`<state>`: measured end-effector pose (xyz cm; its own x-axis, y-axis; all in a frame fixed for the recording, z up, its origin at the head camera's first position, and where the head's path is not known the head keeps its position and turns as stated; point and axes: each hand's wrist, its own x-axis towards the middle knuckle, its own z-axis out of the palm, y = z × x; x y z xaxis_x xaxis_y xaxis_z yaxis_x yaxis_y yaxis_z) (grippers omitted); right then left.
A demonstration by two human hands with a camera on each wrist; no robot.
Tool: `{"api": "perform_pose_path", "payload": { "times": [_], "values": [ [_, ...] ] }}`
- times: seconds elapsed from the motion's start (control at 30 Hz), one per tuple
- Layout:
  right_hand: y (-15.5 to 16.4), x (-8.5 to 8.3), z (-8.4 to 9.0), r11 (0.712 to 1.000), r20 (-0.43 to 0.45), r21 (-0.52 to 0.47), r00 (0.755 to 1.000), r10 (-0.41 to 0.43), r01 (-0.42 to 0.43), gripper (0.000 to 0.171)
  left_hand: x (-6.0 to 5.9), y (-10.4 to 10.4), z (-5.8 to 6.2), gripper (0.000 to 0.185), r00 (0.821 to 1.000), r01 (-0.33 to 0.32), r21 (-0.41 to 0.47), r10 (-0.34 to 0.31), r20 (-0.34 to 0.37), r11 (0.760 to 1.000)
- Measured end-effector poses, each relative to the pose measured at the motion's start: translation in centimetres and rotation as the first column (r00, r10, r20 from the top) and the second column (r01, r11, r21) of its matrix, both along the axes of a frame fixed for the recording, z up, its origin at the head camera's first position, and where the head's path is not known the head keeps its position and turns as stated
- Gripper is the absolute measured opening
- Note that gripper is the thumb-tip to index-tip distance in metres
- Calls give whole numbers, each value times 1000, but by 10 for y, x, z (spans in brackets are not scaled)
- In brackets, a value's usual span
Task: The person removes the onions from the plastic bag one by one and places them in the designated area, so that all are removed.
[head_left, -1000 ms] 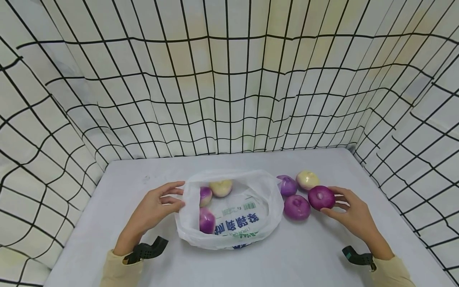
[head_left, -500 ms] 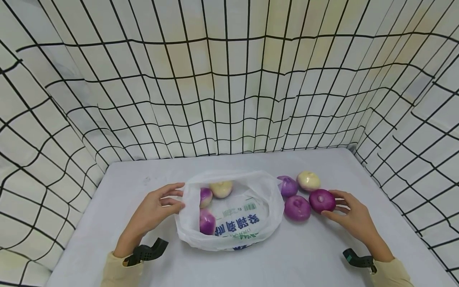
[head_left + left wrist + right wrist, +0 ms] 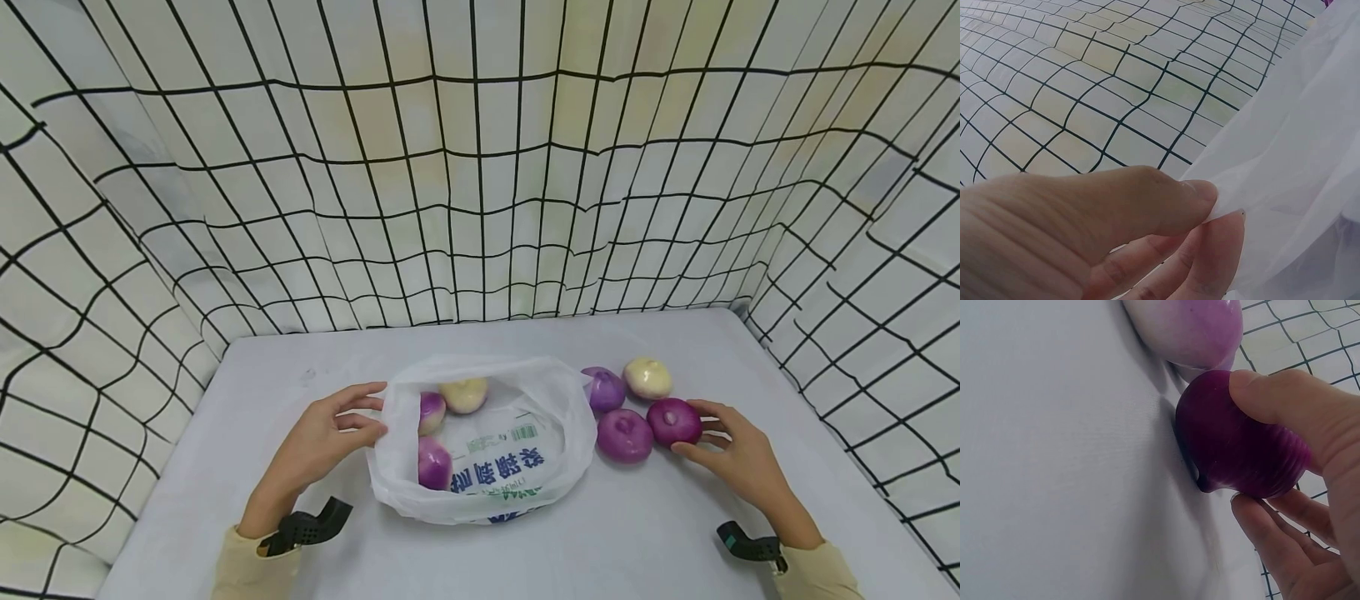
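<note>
Your right hand (image 3: 738, 454) grips dark purple onion (image 3: 674, 421); white plastic bag (image 3: 480, 442) mouth lies leftward, left hand (image 3: 322, 437) pinching rim.

A white table (image 3: 315, 533) carries a plastic bag (image 3: 487, 492) and four loose onions (image 3: 624, 434)

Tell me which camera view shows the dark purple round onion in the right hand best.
The right wrist view: the dark purple round onion fills the frame, thumb and fingers around it. The head view shows it small, beside the right hand. The left wrist view misses it.

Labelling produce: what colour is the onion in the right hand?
Dark purple onion, clearest in the right wrist view.
</note>
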<state>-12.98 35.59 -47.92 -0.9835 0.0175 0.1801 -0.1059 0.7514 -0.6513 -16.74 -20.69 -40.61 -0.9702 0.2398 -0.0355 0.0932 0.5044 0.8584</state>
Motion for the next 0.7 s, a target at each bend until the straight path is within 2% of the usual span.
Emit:
{"api": "perform_pose_path", "payload": {
  "times": [0.3,0.5,0.7],
  "values": [
    [0,-1,2,1000,26,11,1000,9,-9,76,0,-1,-1,65,1000,-5,1,5,-4,1000],
    [3,-1,4,1000,20,1,1000,9,-9,76,0,-1,0,65,1000,-14,-12,14,-9,1000],
    [4,2,14,1000,-11,11,1000,-20,20,74,2,-2,3,65,1000,-10,-10,9,-12,1000]
  ]
}}
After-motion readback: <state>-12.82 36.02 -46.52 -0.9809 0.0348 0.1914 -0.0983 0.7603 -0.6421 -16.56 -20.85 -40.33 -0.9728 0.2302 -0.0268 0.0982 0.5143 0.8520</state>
